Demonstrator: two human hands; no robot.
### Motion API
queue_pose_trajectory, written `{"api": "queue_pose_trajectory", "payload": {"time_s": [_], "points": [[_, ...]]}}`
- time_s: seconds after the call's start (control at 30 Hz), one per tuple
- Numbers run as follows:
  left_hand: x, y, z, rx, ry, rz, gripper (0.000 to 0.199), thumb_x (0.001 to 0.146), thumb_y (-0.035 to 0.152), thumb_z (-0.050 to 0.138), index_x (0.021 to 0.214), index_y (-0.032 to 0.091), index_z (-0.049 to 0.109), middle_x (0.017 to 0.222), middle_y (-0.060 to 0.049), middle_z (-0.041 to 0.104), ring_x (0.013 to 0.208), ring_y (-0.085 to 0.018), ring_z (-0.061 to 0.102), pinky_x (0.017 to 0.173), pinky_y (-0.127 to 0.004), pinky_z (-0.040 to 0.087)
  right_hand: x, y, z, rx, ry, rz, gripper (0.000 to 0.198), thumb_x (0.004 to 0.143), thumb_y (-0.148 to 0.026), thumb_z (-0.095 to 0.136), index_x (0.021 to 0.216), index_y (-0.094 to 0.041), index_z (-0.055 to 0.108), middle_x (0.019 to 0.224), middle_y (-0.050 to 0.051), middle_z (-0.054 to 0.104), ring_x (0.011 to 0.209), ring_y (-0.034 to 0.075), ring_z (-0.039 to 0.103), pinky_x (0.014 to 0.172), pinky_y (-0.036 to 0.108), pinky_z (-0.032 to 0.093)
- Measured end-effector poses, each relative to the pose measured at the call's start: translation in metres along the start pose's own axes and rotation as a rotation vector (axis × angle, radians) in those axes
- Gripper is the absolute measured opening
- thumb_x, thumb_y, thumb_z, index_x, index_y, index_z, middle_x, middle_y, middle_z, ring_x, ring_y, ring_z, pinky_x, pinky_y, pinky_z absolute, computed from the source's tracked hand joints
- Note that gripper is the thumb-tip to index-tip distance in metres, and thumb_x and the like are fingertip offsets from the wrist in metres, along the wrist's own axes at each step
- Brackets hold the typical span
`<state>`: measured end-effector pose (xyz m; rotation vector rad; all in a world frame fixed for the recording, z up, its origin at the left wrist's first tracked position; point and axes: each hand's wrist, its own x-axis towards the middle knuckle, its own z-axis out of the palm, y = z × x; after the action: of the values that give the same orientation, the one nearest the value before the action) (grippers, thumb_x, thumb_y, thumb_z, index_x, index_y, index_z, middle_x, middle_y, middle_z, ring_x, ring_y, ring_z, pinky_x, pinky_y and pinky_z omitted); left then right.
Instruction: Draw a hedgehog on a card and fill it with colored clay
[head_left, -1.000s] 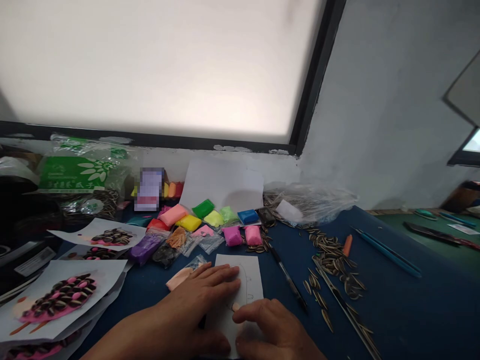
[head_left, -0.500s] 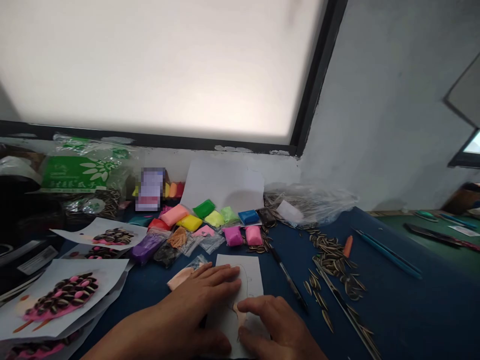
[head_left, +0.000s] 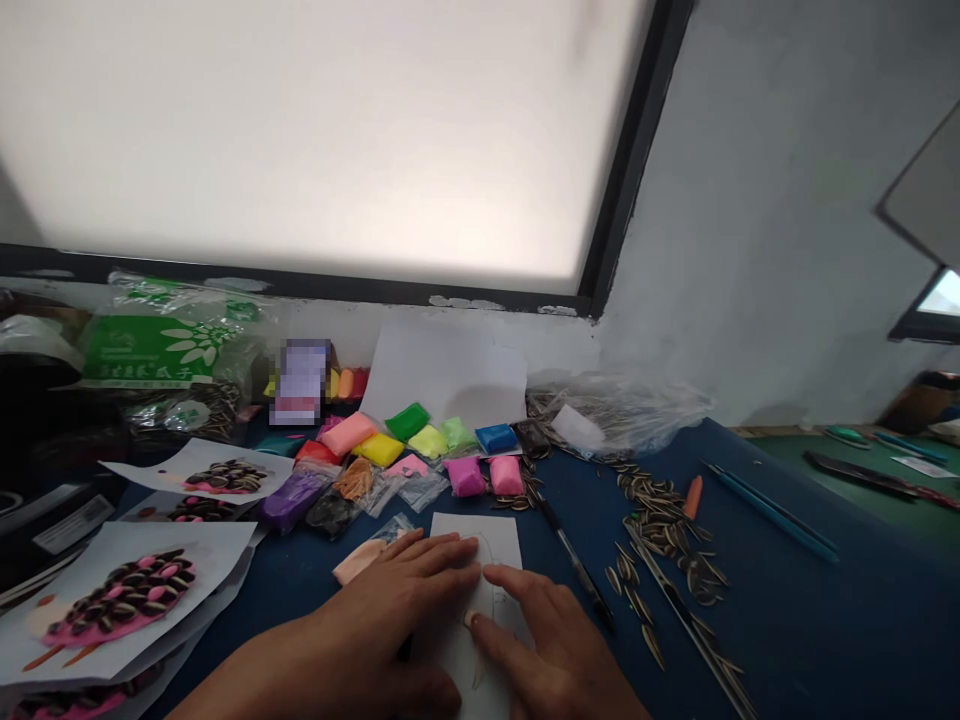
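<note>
A small white sheet of paper [head_left: 507, 532] with a pencil-like outline lies in front of me. My left hand [head_left: 375, 615] rests flat across its left side, fingers stretched out. Over the right side is my right hand [head_left: 551, 645], index finger and thumb apart. Its thumb tip presses on a bit of peach clay [head_left: 470, 619] on the drawing; much of the clay's surroundings is hidden under the hands. Just beyond my left fingers sits an opened packet of peach clay [head_left: 364, 558]. A black pen [head_left: 574, 560] lies to the right of the sheet.
Colourful clay packets [head_left: 409, 422] line the back. Finished seed-and-clay pictures [head_left: 127, 600] are stacked at left. Sunflower seeds [head_left: 652, 505], metal tweezers [head_left: 686, 615] and a blue tool [head_left: 780, 515] lie at right. A green seed bag [head_left: 150, 345] stands at back left.
My right index finger has lifted and moved up the sheet, away from the thumb. The thumb has shifted up and slightly left onto the clay. The left hand has stayed put.
</note>
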<state>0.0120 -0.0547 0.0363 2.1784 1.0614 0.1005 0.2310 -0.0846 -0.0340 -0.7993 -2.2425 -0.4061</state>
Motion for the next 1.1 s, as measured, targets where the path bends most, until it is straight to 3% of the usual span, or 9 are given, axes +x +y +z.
{"api": "queue_pose_trajectory", "payload": {"time_s": [0.17, 0.4, 0.67, 0.8, 0.93, 1.0, 1.1], "points": [[0.001, -0.002, 0.001, 0.028, -0.026, -0.010, 0.087, 0.073, 0.030, 0.080, 0.150, 0.036, 0.042, 0.164, 0.000, 0.028, 0.152, -0.033, 0.019, 0.123, -0.057, 0.008, -0.009, 0.001, 0.016, 0.061, 0.123, 0.026, 0.021, 0.084, -0.011, 0.050, 0.098, -0.019, 0.064, 0.113, 0.014, 0.068, 0.096, 0.025, 0.064, 0.071, 0.032, 0.050], [-0.001, 0.003, -0.001, 0.022, -0.042, -0.060, 0.085, 0.075, 0.032, 0.078, 0.151, 0.034, 0.040, 0.164, -0.001, 0.028, 0.152, -0.032, 0.018, 0.123, -0.056, 0.008, -0.022, 0.000, 0.024, 0.038, -0.006, 0.017, 0.005, 0.085, -0.019, 0.055, 0.086, -0.020, 0.061, 0.109, 0.013, 0.067, 0.090, 0.025, 0.064, 0.072, 0.033, 0.050], [0.001, -0.008, 0.004, 0.009, -0.004, -0.006, 0.085, 0.073, 0.032, 0.081, 0.149, 0.037, 0.043, 0.163, 0.000, 0.031, 0.151, -0.034, 0.022, 0.122, -0.058, 0.012, -0.019, 0.000, 0.020, 0.144, 0.002, 0.017, 0.030, 0.100, -0.032, 0.045, 0.082, -0.022, 0.066, 0.104, 0.007, 0.070, 0.081, 0.020, 0.065, 0.064, 0.029, 0.049], [0.001, -0.008, 0.003, 0.011, -0.003, 0.000, 0.086, 0.073, 0.033, 0.081, 0.149, 0.037, 0.043, 0.163, -0.001, 0.031, 0.151, -0.035, 0.022, 0.122, -0.058, 0.012, -0.013, -0.002, 0.013, 0.186, 0.046, 0.005, 0.028, 0.101, -0.024, 0.046, 0.081, -0.022, 0.066, 0.100, 0.005, 0.072, 0.080, 0.018, 0.067, 0.062, 0.028, 0.049], [0.000, -0.006, 0.002, 0.018, -0.022, -0.030, 0.087, 0.072, 0.031, 0.081, 0.150, 0.035, 0.042, 0.163, -0.001, 0.029, 0.151, -0.035, 0.021, 0.122, -0.058, 0.011, -0.007, -0.004, -0.002, 0.299, -0.090, 0.101, 0.014, 0.097, -0.015, 0.053, 0.102, -0.023, 0.064, 0.101, 0.003, 0.074, 0.080, 0.018, 0.070, 0.071, 0.028, 0.055], [0.000, -0.004, 0.001, 0.027, -0.031, -0.033, 0.087, 0.073, 0.032, 0.080, 0.150, 0.035, 0.041, 0.164, -0.001, 0.028, 0.151, -0.034, 0.020, 0.122, -0.057, 0.010, -0.004, -0.005, -0.010, 0.395, -0.159, 0.199, 0.022, 0.096, -0.012, 0.055, 0.115, -0.023, 0.059, 0.102, 0.001, 0.076, 0.080, 0.017, 0.071, 0.077, 0.027, 0.057], [0.000, -0.003, 0.000, 0.032, -0.044, -0.031, 0.085, 0.075, 0.033, 0.078, 0.151, 0.034, 0.040, 0.164, 0.000, 0.027, 0.152, -0.033, 0.020, 0.123, -0.057, 0.010, -0.003, -0.006, -0.016, 0.451, -0.178, 0.238, 0.027, 0.096, -0.011, 0.055, 0.119, -0.024, 0.057, 0.105, 0.002, 0.076, 0.083, 0.018, 0.072, 0.078, 0.027, 0.057]]}}
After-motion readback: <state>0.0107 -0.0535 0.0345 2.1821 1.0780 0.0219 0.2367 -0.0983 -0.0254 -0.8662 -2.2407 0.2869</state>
